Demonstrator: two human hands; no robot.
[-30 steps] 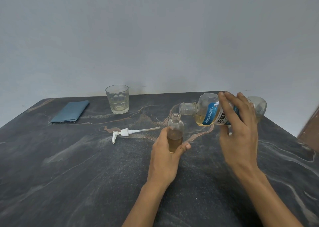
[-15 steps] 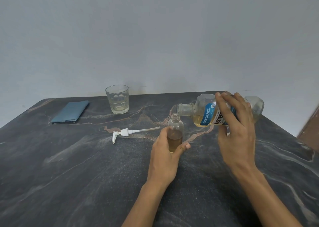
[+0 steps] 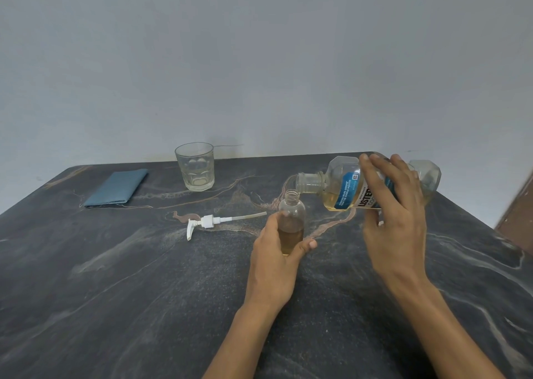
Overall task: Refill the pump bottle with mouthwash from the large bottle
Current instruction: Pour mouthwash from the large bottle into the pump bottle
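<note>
On the dark marbled table [image 3: 144, 306], a folded blue cloth [image 3: 118, 187] lies flat at about ten o'clock from the small bottle, near the far left edge. A clear drinking glass [image 3: 195, 166] stands upright at eleven o'clock by the far edge, with only a pale trace of liquid at its bottom. The white pump head [image 3: 206, 223] lies on its side at nine o'clock from the small bottle, its thin dip tube pointing toward the bottle and ending just short of the left hand. Nothing lies between the two bottle mouths.

The pump bottle [image 3: 292, 220] stands upright near the table's middle, its neck uncapped, filled with amber mouthwash to roughly its lower half. The left hand [image 3: 275, 263] grasps it low down, thumb on the near right side and fingers wrapped round the left.

The large bottle [image 3: 340, 187] is held nearly level at one o'clock from the pump bottle, above the table, its uncapped mouth just above and right of the small neck. Pale yellow liquid pools along its lower side. The right hand [image 3: 395, 214] grips its labelled body from above, fingers curled over the top.
</note>
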